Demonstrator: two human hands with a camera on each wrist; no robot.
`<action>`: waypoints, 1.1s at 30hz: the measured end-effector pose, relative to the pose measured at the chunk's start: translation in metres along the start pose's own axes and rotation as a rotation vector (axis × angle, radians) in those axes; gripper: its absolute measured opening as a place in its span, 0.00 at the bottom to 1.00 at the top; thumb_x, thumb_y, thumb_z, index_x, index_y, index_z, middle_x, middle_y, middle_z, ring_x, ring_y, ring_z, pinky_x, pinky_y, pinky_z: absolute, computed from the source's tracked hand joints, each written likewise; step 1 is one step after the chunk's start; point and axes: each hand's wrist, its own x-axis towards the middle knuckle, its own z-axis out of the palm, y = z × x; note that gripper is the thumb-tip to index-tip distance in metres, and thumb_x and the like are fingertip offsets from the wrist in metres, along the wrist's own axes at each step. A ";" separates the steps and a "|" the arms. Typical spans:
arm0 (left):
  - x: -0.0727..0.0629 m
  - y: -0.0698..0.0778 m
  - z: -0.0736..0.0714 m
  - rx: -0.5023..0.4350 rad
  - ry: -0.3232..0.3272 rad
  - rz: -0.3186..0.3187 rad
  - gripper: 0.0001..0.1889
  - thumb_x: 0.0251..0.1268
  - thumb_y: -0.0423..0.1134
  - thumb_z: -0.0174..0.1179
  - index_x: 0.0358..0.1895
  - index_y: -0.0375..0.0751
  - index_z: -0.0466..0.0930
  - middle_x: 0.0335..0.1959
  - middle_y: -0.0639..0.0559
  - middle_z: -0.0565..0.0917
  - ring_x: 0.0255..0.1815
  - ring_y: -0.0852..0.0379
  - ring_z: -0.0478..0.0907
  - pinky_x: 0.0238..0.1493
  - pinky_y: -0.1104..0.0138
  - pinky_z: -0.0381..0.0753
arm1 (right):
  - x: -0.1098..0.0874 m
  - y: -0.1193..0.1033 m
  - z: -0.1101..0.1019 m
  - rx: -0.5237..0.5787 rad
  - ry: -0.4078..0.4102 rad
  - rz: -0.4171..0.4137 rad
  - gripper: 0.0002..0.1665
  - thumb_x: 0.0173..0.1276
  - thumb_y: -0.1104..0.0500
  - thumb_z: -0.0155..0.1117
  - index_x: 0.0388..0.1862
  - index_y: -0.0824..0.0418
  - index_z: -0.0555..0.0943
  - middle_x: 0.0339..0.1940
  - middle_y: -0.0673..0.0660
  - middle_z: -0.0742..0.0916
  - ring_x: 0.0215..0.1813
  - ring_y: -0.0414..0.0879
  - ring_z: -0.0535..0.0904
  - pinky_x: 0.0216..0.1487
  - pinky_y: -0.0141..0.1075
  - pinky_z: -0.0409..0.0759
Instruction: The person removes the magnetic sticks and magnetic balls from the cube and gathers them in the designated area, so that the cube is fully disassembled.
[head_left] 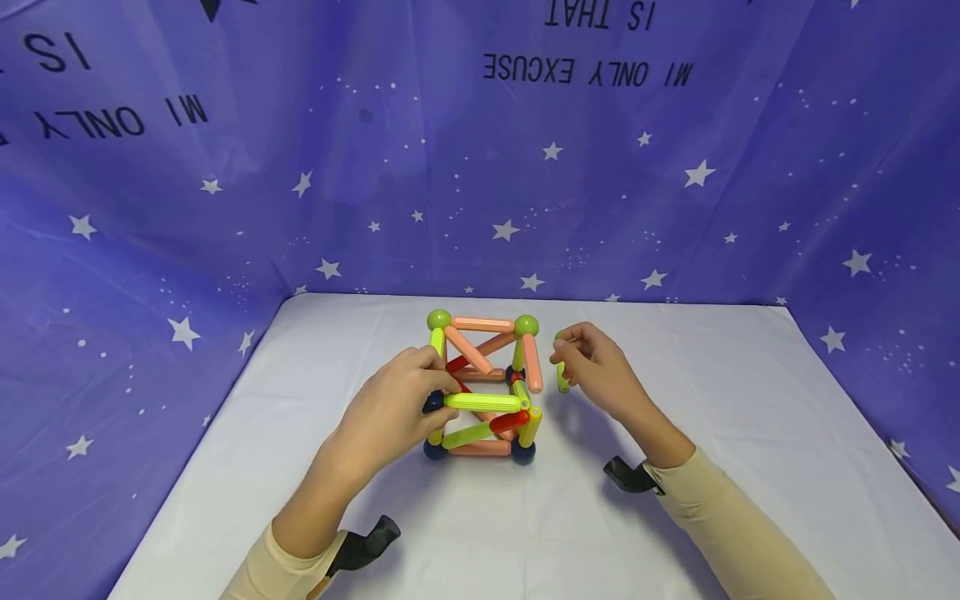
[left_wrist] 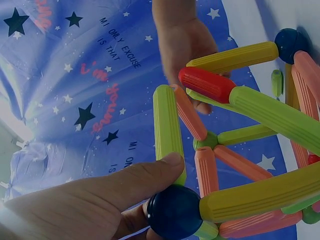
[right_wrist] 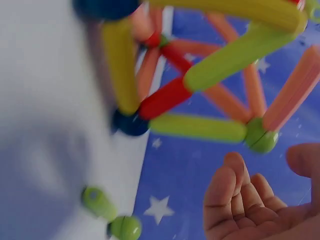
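Note:
A box-like frame of magnetic rods and balls (head_left: pixel 483 324) stands on the table, with pink, red, yellow and light green rods. My left hand (head_left: pixel 393 408) grips a dark blue ball (left_wrist: pixel 175 212) at its near left corner. The left thumb lies along a light green rod (left_wrist: pixel 168 125) that extends from this ball. To the right of the frame, my right hand (head_left: pixel 600 371) hovers with fingers loosely bent and nothing in them. Near it on the table are a loose green rod (right_wrist: pixel 99 202) and a green ball (right_wrist: pixel 126 228), partly behind the hand in the head view.
White cloth covers the table (head_left: pixel 480 533). A purple curtain with stars (head_left: pixel 480 167) hangs behind it and along both sides. Black wrist mounts (head_left: pixel 365 546) stick out from both sleeves, close above the table.

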 end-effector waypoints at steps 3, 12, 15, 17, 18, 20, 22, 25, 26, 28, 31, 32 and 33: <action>0.000 0.000 0.001 0.004 0.004 0.005 0.11 0.47 0.40 0.78 0.35 0.49 0.88 0.35 0.60 0.75 0.35 0.62 0.68 0.33 0.69 0.73 | 0.000 -0.011 0.005 0.106 -0.023 0.024 0.21 0.75 0.43 0.53 0.52 0.59 0.71 0.38 0.57 0.87 0.33 0.63 0.79 0.32 0.47 0.81; -0.001 -0.001 0.001 0.012 0.012 0.014 0.11 0.46 0.40 0.78 0.35 0.48 0.88 0.34 0.61 0.75 0.35 0.62 0.68 0.33 0.69 0.73 | 0.005 -0.029 0.019 0.109 -0.050 0.064 0.31 0.65 0.39 0.65 0.55 0.56 0.68 0.32 0.59 0.85 0.25 0.54 0.74 0.21 0.38 0.73; -0.001 -0.001 0.001 0.011 0.011 0.015 0.11 0.46 0.40 0.78 0.35 0.48 0.88 0.35 0.61 0.75 0.35 0.62 0.68 0.33 0.69 0.73 | 0.006 -0.030 0.020 0.108 -0.051 0.062 0.28 0.66 0.45 0.66 0.55 0.58 0.67 0.32 0.58 0.85 0.26 0.54 0.75 0.22 0.38 0.73; -0.001 -0.001 0.001 0.010 0.009 0.014 0.11 0.46 0.40 0.78 0.35 0.48 0.88 0.35 0.61 0.75 0.35 0.62 0.68 0.33 0.69 0.73 | 0.006 -0.031 0.020 0.123 -0.049 0.061 0.26 0.67 0.50 0.66 0.55 0.60 0.67 0.33 0.59 0.85 0.27 0.54 0.77 0.24 0.39 0.75; -0.001 -0.001 0.001 0.010 0.009 0.013 0.11 0.47 0.40 0.78 0.35 0.48 0.88 0.35 0.61 0.75 0.35 0.62 0.68 0.33 0.69 0.73 | 0.006 -0.031 0.020 0.129 -0.047 0.061 0.25 0.67 0.52 0.65 0.55 0.61 0.68 0.33 0.60 0.84 0.28 0.54 0.77 0.25 0.39 0.76; -0.001 -0.001 0.001 0.007 0.007 0.011 0.11 0.46 0.40 0.78 0.35 0.48 0.88 0.35 0.61 0.75 0.35 0.62 0.68 0.32 0.69 0.73 | 0.006 -0.031 0.019 0.127 -0.035 0.060 0.21 0.67 0.56 0.63 0.54 0.61 0.69 0.33 0.60 0.84 0.27 0.53 0.78 0.24 0.38 0.76; 0.000 0.000 0.001 0.004 0.008 0.009 0.11 0.46 0.40 0.78 0.35 0.48 0.88 0.34 0.60 0.75 0.35 0.62 0.68 0.32 0.69 0.73 | 0.006 -0.030 0.018 0.118 -0.022 0.054 0.19 0.66 0.58 0.61 0.53 0.61 0.71 0.33 0.60 0.84 0.27 0.52 0.77 0.24 0.38 0.75; 0.000 0.000 0.001 0.002 0.006 0.005 0.11 0.46 0.40 0.78 0.35 0.48 0.88 0.34 0.60 0.75 0.34 0.62 0.68 0.32 0.69 0.73 | 0.006 -0.027 0.017 0.094 0.001 0.024 0.15 0.66 0.59 0.60 0.51 0.60 0.74 0.33 0.58 0.85 0.28 0.53 0.77 0.25 0.38 0.73; 0.000 0.000 0.001 0.003 0.005 0.003 0.11 0.46 0.40 0.78 0.35 0.48 0.88 0.34 0.60 0.75 0.34 0.62 0.68 0.32 0.69 0.73 | 0.006 -0.026 0.016 0.087 0.005 0.012 0.14 0.67 0.59 0.59 0.51 0.60 0.76 0.33 0.58 0.85 0.29 0.53 0.77 0.26 0.38 0.73; 0.000 0.000 0.001 0.007 0.003 0.001 0.11 0.46 0.40 0.78 0.35 0.48 0.88 0.35 0.60 0.75 0.35 0.62 0.68 0.32 0.69 0.73 | 0.006 -0.023 0.015 0.082 0.002 -0.005 0.13 0.69 0.58 0.59 0.51 0.60 0.78 0.34 0.59 0.84 0.33 0.56 0.78 0.30 0.40 0.75; -0.001 0.000 0.001 0.012 0.002 0.002 0.11 0.47 0.41 0.78 0.36 0.48 0.88 0.35 0.60 0.75 0.35 0.62 0.68 0.33 0.69 0.73 | 0.006 -0.018 0.014 0.073 0.001 -0.014 0.12 0.71 0.58 0.57 0.50 0.58 0.81 0.36 0.61 0.84 0.38 0.57 0.79 0.35 0.42 0.76; -0.001 0.000 0.001 0.011 0.002 0.002 0.11 0.47 0.41 0.78 0.36 0.48 0.88 0.35 0.60 0.75 0.35 0.62 0.68 0.33 0.69 0.73 | 0.006 -0.017 0.013 0.072 -0.002 -0.014 0.12 0.71 0.57 0.57 0.50 0.58 0.81 0.36 0.61 0.84 0.39 0.57 0.80 0.36 0.42 0.77; 0.000 0.001 0.001 0.011 0.003 0.003 0.12 0.47 0.41 0.78 0.36 0.48 0.88 0.35 0.60 0.75 0.35 0.62 0.69 0.33 0.69 0.73 | 0.006 -0.016 0.013 0.073 -0.001 -0.010 0.12 0.71 0.57 0.56 0.49 0.58 0.82 0.37 0.61 0.84 0.40 0.57 0.80 0.36 0.43 0.77</action>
